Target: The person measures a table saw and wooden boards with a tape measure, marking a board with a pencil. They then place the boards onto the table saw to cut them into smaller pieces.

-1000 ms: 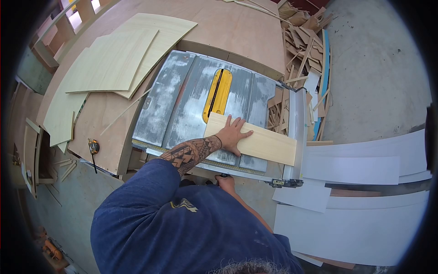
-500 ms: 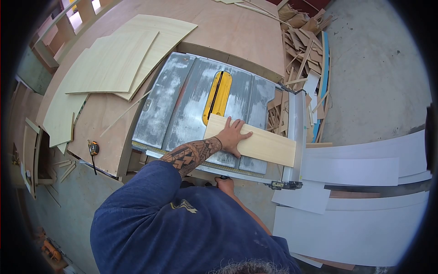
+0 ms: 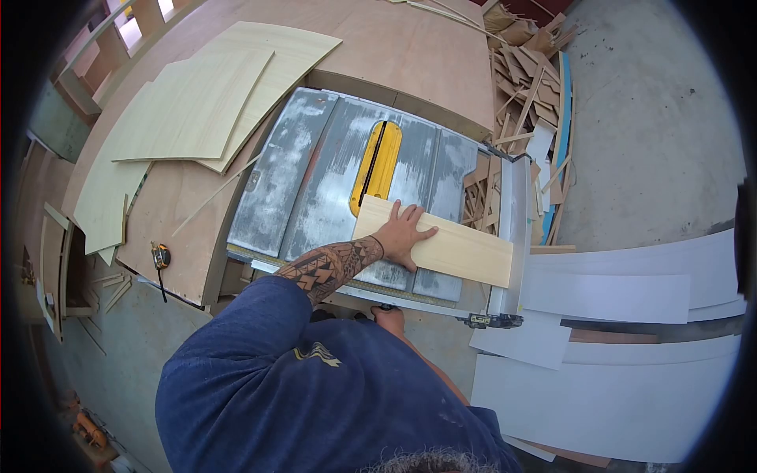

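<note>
My left hand point(image 3: 400, 236), fingers spread, presses flat on a pale plywood strip point(image 3: 461, 254) that lies across the table saw point(image 3: 315, 189). The strip's left end sits just in front of the yellow throat plate point(image 3: 384, 162) with its dark slot. Its right end meets the metal rip fence point(image 3: 514, 229), or nearly so. Below the saw's front edge, my right hand point(image 3: 389, 318) is closed around a dark knob point(image 3: 386, 307); part of its fingers is hidden.
Plywood sheets point(image 3: 189, 110) overlap on the wooden bench point(image 3: 177, 205) at left, near a tape measure point(image 3: 161, 256). Offcuts point(image 3: 528, 87) are heaped beyond the fence. White panels point(image 3: 607, 394) lie at right. A thin wood strip point(image 3: 217, 193) rests between bench and saw.
</note>
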Demonstrator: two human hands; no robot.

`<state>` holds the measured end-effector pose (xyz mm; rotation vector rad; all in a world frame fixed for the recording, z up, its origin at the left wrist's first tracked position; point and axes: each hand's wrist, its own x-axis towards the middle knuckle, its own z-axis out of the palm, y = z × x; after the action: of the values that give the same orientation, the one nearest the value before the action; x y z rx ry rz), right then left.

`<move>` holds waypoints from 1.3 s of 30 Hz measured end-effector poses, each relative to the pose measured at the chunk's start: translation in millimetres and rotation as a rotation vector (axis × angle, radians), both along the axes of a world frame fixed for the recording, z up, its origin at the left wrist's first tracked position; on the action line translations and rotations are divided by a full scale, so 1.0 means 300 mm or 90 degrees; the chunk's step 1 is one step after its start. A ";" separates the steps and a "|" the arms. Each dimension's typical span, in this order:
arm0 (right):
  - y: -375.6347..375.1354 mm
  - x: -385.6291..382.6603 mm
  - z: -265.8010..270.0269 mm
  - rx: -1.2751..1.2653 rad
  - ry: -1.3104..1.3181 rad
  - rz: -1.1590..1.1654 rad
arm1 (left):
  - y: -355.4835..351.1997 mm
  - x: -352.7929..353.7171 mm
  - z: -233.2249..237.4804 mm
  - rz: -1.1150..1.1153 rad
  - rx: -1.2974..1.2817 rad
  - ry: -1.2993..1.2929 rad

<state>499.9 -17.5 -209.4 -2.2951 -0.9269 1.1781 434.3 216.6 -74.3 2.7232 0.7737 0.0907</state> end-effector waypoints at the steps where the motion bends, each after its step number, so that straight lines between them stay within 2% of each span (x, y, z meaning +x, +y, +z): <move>1: 0.006 0.003 0.010 0.000 0.000 0.001 | 0.002 0.000 0.000 0.000 0.002 -0.003; 3: 0.023 0.001 0.079 -0.094 0.073 -0.013 | 0.002 0.000 0.005 0.002 0.002 0.004; 6: 0.009 0.007 0.033 -0.067 0.062 -0.015 | 0.002 0.001 0.014 0.001 -0.001 0.016; 21: 0.028 -0.002 0.138 -0.075 0.062 0.007 | 0.002 0.000 0.023 0.001 0.002 0.027; 29: 0.010 0.026 0.031 -0.067 0.070 0.032 | 0.016 -0.002 0.014 -0.005 0.008 0.013; 39: 0.003 0.006 0.064 -0.028 0.050 0.017 | 0.049 0.010 0.003 -0.002 0.009 0.005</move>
<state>501.7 -16.7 -190.1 -2.2595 -0.9138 1.3018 437.4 231.4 -73.5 2.7392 0.7742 0.0842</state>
